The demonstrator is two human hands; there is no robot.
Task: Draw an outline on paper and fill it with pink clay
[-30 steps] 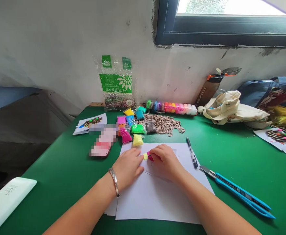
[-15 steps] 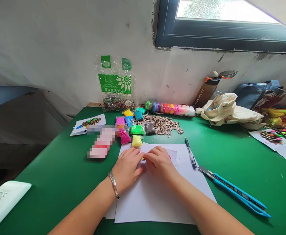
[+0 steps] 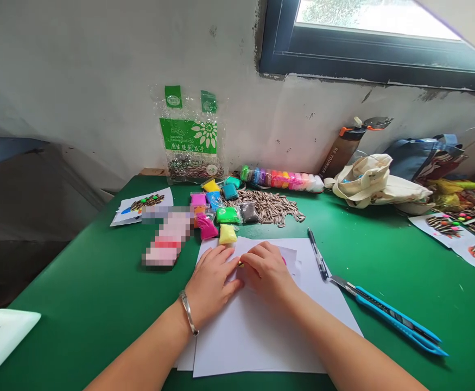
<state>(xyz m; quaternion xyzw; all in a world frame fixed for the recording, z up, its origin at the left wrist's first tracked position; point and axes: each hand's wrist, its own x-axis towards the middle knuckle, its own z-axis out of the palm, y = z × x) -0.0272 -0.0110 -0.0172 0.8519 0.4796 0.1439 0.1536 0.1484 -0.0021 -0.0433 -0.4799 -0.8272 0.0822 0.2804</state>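
Observation:
My left hand (image 3: 213, 276), with a silver bracelet at the wrist, lies on a stack of white paper (image 3: 257, 342), its fingers stretched out flat. Close beside it, my right hand (image 3: 268, 272) has its fingers curled down and pinched together over a smaller piece of white paper (image 3: 290, 255). A small yellowish bit (image 3: 241, 264) shows at the right fingertips, but what they hold is mostly hidden. Some pink (image 3: 284, 261) peeks out past the right knuckles. A yellow clay packet (image 3: 227, 234) lies just beyond my left fingers.
Colored clay packets (image 3: 228, 215) and a pile of sunflower seeds (image 3: 272, 206) lie behind the paper. To the right are a pen (image 3: 317, 254) and a blue utility knife (image 3: 396, 320), blade out. A seed bag (image 3: 190, 141), bottle (image 3: 341, 149) and cloth bag (image 3: 367, 182) stand along the wall.
The view has shifted slightly. My right fingers have moved a little, showing more of the yellowish bit and the pink; my left hand stays flat on the paper.

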